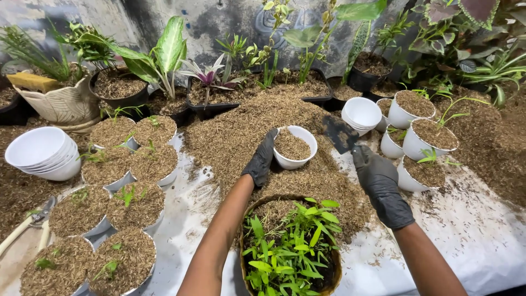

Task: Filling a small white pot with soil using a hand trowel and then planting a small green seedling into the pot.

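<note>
**Gloved hands over a heap of potting husk**

No packets, labels or signs show anywhere here; the grey wall behind the plants carries only a faint painted shape, too smudged to read.

The left hand [259,159], in a black glove, is closed around the rim of a small round white plastic pot [295,147], its fingers wrapped over the near-left edge. The pot sits on the heap of brown husk [235,131] in the middle of the white sheet [482,235], and is nearly full of the same husk. The right hand [379,183], also black-gloved, is shut on the handle of a dark metal trowel [339,133], whose blade hovers just beside the pot's right rim.

The trowel's handle is hidden inside the fist. Near the bottom edge, a woven brown basket of green seedlings [290,252] is cut off, partly behind the left forearm. A stack of empty white pots [361,114] stands just beyond the blade.
</note>
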